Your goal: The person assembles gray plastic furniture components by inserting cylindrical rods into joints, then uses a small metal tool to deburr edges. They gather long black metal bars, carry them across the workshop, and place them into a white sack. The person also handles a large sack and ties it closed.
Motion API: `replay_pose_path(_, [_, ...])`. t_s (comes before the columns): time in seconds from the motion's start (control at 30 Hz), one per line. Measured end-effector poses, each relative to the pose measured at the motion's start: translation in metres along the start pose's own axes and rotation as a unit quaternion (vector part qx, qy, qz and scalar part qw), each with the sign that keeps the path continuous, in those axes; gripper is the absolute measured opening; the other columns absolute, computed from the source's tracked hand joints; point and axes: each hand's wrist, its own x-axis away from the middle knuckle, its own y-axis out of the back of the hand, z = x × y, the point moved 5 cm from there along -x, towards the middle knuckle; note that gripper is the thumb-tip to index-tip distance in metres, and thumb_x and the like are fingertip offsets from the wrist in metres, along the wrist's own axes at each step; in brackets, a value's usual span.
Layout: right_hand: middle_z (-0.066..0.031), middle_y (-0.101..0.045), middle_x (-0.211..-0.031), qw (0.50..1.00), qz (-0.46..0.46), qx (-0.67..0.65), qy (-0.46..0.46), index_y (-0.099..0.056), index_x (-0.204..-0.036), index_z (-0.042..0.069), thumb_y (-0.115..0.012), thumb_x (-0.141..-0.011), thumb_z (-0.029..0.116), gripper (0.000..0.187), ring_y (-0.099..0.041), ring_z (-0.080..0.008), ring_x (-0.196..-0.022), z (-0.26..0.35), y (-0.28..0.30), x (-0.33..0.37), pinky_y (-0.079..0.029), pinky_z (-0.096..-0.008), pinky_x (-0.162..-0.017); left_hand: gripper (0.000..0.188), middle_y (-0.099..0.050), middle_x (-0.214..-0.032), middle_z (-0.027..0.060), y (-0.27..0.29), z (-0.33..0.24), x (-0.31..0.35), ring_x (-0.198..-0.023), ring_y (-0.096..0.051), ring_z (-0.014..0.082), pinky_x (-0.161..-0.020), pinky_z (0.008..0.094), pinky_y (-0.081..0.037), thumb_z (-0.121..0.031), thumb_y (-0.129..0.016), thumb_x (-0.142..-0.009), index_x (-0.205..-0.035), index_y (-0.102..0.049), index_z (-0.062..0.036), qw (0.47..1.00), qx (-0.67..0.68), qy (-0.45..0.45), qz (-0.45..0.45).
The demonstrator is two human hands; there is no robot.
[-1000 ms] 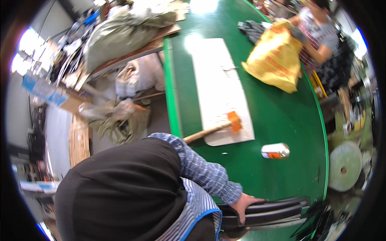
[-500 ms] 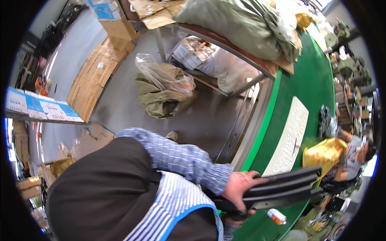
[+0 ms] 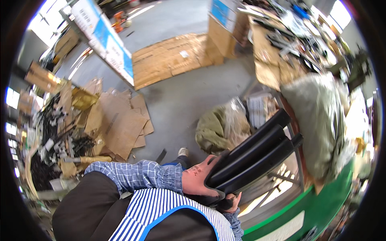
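Black curved strips: a bundle [image 3: 255,156] of at least three long, glossy strips, just right of the frame's middle; near ends at the hands, far ends slanting up and right, slightly fanned and uneven.
Left hand: the left hand [image 3: 199,174] spans the near end of the bundle from above, spread wide and gripping, digits reaching along both edges.
Right hand: the right hand [image 3: 233,203] sits at the underside, lower middle of the frame; a few fingers show, the rest is hidden; I can't tell how firmly it is closed.
Feel of the strips: they look stiff, hard and smooth, likely slippery against one another; moderately heavy together, I'd guess; the shine suggests a finish that could scratch.
Where to hold: with both hands at one end, the far ends would want to dip; a grip nearer mid-length, one hand over and one under, should balance better.
Sacks: an olive sack [image 3: 212,130] with clear plastic film [image 3: 237,126] stands beyond the strips, mid-frame; a bulky grey-green sack [image 3: 315,130] fills the right.
Green tabletop: its corner [image 3: 321,205] shows lower right, a white panel [image 3: 283,229] on it.
Cardboard: flattened pieces [image 3: 120,124] lie at left; a long sheet [image 3: 173,58] at top centre.
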Motion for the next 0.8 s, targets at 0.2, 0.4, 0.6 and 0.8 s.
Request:
replay_pose_path(0.2, [-0.0137, -0.061, -0.125, 0.963, 0.219, 0.152, -0.045, -0.041, -0.140, 0.001, -0.070, -0.087, 0.024, 0.065, -0.063, -0.0274, -0.106, -0.009, -0.118, -0.116, -0.053, -0.0414, -0.090, 0.122, -0.030, -0.146, 0.0245, 0.105, 0.049, 0.050, -0.140, -0.028, 0.0372, -0.116, 0.0442, -0.027, -0.036, -0.085, -0.064, -0.153, -0.010, 0.0016, 0.963, 0.182, 0.051, -0.190])
replay_pose_path(0.4, [-0.0180, -0.058, -0.130, 0.904, 0.370, 0.199, -0.081, -0.044, -0.139, -0.002, -0.065, -0.087, 0.023, 0.061, -0.061, -0.0251, -0.114, -0.142, -0.294, -0.226, -0.051, -0.0477, -0.094, 0.114, -0.046, -0.130, 0.0244, 0.260, 0.133, 0.150, -0.128, -0.045, 0.0330, -0.112, 0.0390, -0.034, -0.031, -0.086, -0.064, -0.147, -0.018, 0.0043, 0.887, 0.233, 0.052, -0.394])
replay_pose_path(0.6, [-0.0191, -0.060, -0.122, 0.829, 0.434, 0.273, -0.223, -0.036, -0.141, 0.000, -0.058, -0.092, 0.014, 0.056, -0.063, -0.0237, -0.100, -0.243, -0.409, -0.311, -0.053, -0.0427, -0.088, 0.113, -0.044, -0.141, 0.0214, 0.393, 0.171, 0.236, -0.134, -0.042, 0.0283, -0.112, 0.0387, -0.034, -0.021, -0.085, -0.065, -0.150, -0.014, 0.0004, 0.813, 0.215, -0.029, -0.540])
replay_pose_path(0.8, [-0.0210, -0.062, -0.113, 0.710, 0.393, 0.333, -0.481, -0.028, -0.141, 0.001, -0.057, -0.086, -0.009, 0.063, -0.067, -0.0267, -0.089, -0.340, -0.534, -0.388, -0.057, -0.0380, -0.078, 0.121, -0.028, -0.154, 0.0198, 0.477, 0.211, 0.305, -0.143, -0.029, 0.0257, -0.118, 0.0398, -0.025, -0.015, -0.083, -0.070, -0.154, 0.003, -0.0025, 0.739, 0.242, 0.015, -0.628])
